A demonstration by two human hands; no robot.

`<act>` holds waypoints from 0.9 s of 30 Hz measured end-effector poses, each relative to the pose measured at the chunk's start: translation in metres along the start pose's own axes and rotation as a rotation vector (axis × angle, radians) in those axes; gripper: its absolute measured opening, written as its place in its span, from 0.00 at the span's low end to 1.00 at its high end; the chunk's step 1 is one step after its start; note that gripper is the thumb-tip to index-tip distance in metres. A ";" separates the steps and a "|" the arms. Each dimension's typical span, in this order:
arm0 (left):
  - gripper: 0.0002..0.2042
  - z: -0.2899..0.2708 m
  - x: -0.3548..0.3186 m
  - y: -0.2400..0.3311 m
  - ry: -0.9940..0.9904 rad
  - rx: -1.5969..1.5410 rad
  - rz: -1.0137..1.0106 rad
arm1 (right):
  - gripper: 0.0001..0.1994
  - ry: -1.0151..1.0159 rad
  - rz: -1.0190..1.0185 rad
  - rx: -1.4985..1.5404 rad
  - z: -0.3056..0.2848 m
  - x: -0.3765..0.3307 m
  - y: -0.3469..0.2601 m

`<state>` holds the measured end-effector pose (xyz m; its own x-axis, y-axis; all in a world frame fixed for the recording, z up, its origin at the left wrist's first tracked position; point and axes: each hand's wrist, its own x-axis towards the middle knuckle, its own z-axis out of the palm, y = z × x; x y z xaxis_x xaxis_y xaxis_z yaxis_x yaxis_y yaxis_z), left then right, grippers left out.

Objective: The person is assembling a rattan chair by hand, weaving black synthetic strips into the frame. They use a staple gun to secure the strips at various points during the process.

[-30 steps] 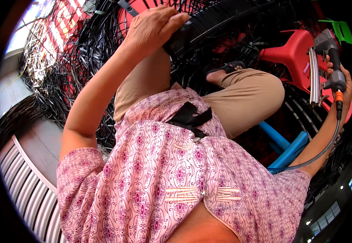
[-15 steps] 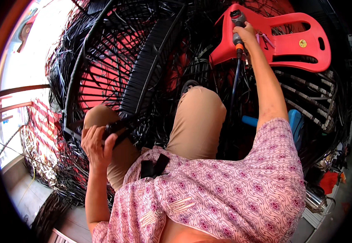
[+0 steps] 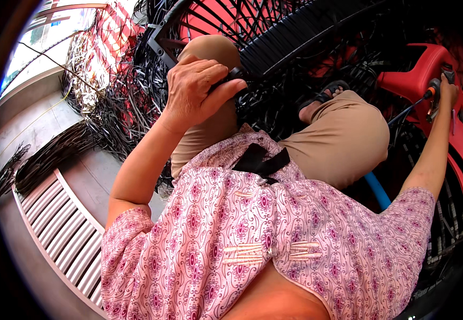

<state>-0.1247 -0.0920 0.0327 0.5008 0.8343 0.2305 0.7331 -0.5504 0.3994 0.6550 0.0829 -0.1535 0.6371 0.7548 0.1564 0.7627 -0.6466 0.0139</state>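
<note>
My left hand (image 3: pixel 197 93) is raised over my left knee, fingers curled, with a dark rounded end (image 3: pixel 236 73) of something showing between thumb and fingers; the rest is hidden. Beyond it stretches a black curved frame (image 3: pixel 303 40) strung and woven with black strips. Far to the right, my right hand (image 3: pixel 447 93) is closed on a grey air tool with an orange collar (image 3: pixel 430 92) and a dark hose. That tool is at the seat of a red plastic chair (image 3: pixel 423 66); its front end is hard to make out.
Tangled black strips (image 3: pixel 127 98) cover the floor around the frame. A bundle of dark strips (image 3: pixel 55 152) lies beside a slatted metal rack (image 3: pixel 63 221) at left. A blue bar (image 3: pixel 376 189) shows beside my right thigh. My sandalled foot (image 3: pixel 319 104) rests among the strips.
The view has swung left and down, so everything sits farther right and higher. The slatted rack has come into view. My right hand stays on the tool at the chair; my left remains near the knee.
</note>
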 end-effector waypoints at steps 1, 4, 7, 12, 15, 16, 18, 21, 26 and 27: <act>0.18 0.002 0.000 -0.003 0.010 0.004 0.013 | 0.49 0.120 -0.030 0.088 -0.014 -0.009 -0.007; 0.19 0.004 -0.004 -0.003 0.018 0.009 -0.049 | 0.48 0.125 -0.141 0.354 -0.084 -0.077 -0.089; 0.22 0.013 0.003 -0.012 0.080 0.003 -0.006 | 0.46 -0.130 -0.186 0.906 -0.126 -0.124 -0.127; 0.25 0.005 0.034 -0.010 0.063 -0.056 -0.142 | 0.38 -0.405 -0.523 1.046 -0.229 -0.243 -0.197; 0.24 -0.007 0.075 -0.012 0.026 -0.095 -0.158 | 0.28 -0.530 -0.606 1.151 -0.265 -0.312 -0.222; 0.23 -0.010 0.091 -0.013 0.081 -0.159 -0.165 | 0.22 -0.581 -0.616 1.214 -0.278 -0.345 -0.240; 0.27 -0.032 0.122 -0.006 0.063 -0.057 -0.221 | 0.33 -0.825 -0.522 1.295 -0.286 -0.363 -0.253; 0.26 -0.055 0.172 0.003 0.058 -0.056 -0.253 | 0.33 -0.844 -0.497 1.318 -0.282 -0.380 -0.264; 0.22 -0.080 0.252 -0.010 0.118 -0.151 -0.249 | 0.30 -0.762 -0.449 1.302 -0.270 -0.370 -0.253; 0.21 -0.085 0.259 -0.017 0.098 -0.243 -0.169 | 0.32 -0.763 -0.477 1.301 -0.266 -0.363 -0.250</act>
<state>-0.0459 0.1361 0.1611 0.3258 0.9189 0.2225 0.6646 -0.3899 0.6373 0.2036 -0.0589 0.0487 -0.0816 0.9877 -0.1332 0.2163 -0.1130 -0.9698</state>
